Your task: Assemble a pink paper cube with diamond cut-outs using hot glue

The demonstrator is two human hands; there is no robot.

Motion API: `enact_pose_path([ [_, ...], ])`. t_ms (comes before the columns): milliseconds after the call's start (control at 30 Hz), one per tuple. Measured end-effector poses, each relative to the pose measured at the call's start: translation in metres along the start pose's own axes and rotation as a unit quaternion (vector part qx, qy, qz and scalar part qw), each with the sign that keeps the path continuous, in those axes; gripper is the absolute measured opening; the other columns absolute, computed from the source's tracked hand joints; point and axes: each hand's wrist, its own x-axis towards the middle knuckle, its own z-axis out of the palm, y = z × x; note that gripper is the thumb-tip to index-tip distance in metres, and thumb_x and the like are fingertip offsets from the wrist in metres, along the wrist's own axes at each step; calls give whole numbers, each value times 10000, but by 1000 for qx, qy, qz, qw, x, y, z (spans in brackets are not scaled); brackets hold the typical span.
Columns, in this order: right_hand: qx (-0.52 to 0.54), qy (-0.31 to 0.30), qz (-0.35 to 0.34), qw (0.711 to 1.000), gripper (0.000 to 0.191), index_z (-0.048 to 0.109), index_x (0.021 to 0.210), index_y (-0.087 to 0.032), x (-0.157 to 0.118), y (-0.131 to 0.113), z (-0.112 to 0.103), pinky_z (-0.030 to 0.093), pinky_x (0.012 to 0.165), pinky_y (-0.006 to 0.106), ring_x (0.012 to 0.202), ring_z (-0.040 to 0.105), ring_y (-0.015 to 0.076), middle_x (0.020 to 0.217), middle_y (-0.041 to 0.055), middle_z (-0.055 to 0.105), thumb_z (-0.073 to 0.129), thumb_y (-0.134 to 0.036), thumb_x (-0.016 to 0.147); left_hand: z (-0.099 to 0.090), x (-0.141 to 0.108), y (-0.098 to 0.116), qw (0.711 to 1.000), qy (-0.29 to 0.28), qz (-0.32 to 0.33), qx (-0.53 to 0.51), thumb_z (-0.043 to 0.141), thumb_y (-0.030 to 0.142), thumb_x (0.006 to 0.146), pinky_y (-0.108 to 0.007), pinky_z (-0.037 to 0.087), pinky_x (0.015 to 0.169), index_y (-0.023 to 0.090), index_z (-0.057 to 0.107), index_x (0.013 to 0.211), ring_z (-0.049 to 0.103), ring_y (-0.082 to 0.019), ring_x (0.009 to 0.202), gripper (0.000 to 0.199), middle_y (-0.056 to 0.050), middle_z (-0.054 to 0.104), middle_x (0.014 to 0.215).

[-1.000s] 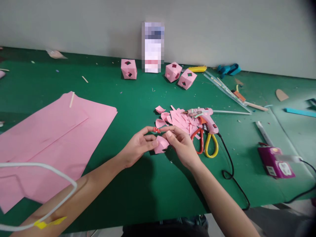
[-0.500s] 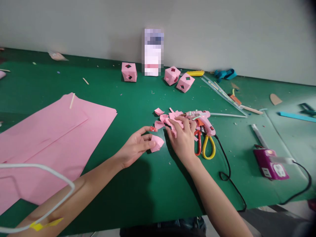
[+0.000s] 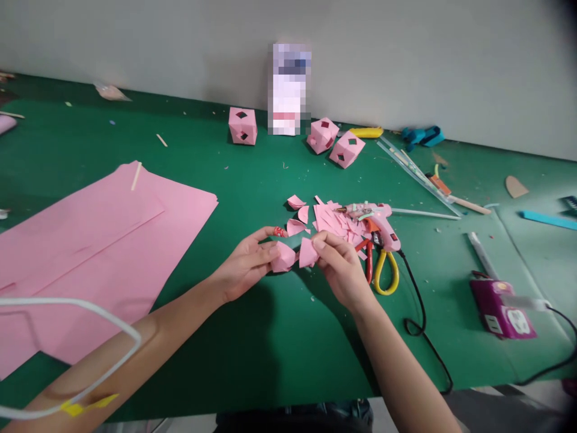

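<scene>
My left hand [image 3: 247, 264] is closed on a folded pink paper piece [image 3: 283, 257], pinched between thumb and fingers. Close to its right side, my right hand [image 3: 340, 264] pinches a second pink paper piece [image 3: 308, 252]. The two pieces sit edge to edge; whether they touch I cannot tell. Just beyond them lie several loose folded paper pieces [image 3: 296, 227] and a heap of pink paper strips [image 3: 331, 219]. A pink glue gun [image 3: 374, 216] rests on the right of the heap, above scissors with one red and one yellow handle [image 3: 386, 273].
Large pink paper sheets [image 3: 112, 228] cover the left. Pink paper cubes with diamond holes [image 3: 243, 127] stand at the back beside a blurred upright screen [image 3: 290, 90]. A yellow cutter [image 3: 366, 132] and a purple box with a cable [image 3: 502, 307] are on the right. A white wire [image 3: 90, 307] crosses the lower left.
My right hand has drawn back from the heap with a folded paper piece and brought it beside the one in my left hand. The whole view has shifted slightly.
</scene>
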Motion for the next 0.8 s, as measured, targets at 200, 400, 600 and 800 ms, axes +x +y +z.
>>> enact_pose_path([
  [200, -8, -55, 5, 998, 221, 762, 876, -233, -4, 3, 4, 454, 625, 268, 623, 518, 127, 720, -16, 616, 737, -448, 923, 2, -1, 4, 998, 0, -14, -54, 903, 257, 754, -265, 569, 757, 173, 653, 1117, 708, -147, 733, 449, -1, 731, 798],
  [400, -9, -49, 0, 999, 223, 774, 881, -233, -5, 4, 1, 469, 646, 256, 633, 542, 118, 740, -12, 648, 768, -455, 902, 3, -1, 5, 996, -14, -15, -88, 887, 227, 770, -246, 572, 748, 165, 658, 1117, 716, -141, 745, 419, -4, 746, 819],
  [600, 25, -45, 6, 999, 251, 769, 857, -210, -2, 6, 3, 496, 627, 231, 600, 536, 97, 715, -18, 639, 776, -458, 895, 3, -2, 5, 994, -33, -19, -106, 888, 192, 759, -244, 597, 752, 154, 669, 1094, 730, -140, 747, 402, -19, 770, 860],
  [800, 56, -77, 24, 995, 246, 765, 877, -204, -4, 3, 7, 535, 595, 235, 587, 615, 105, 721, -13, 674, 769, -449, 904, 0, -4, 3, 993, -83, -22, -83, 864, 219, 790, -234, 600, 656, 169, 682, 1112, 729, -149, 699, 373, -5, 746, 785],
])
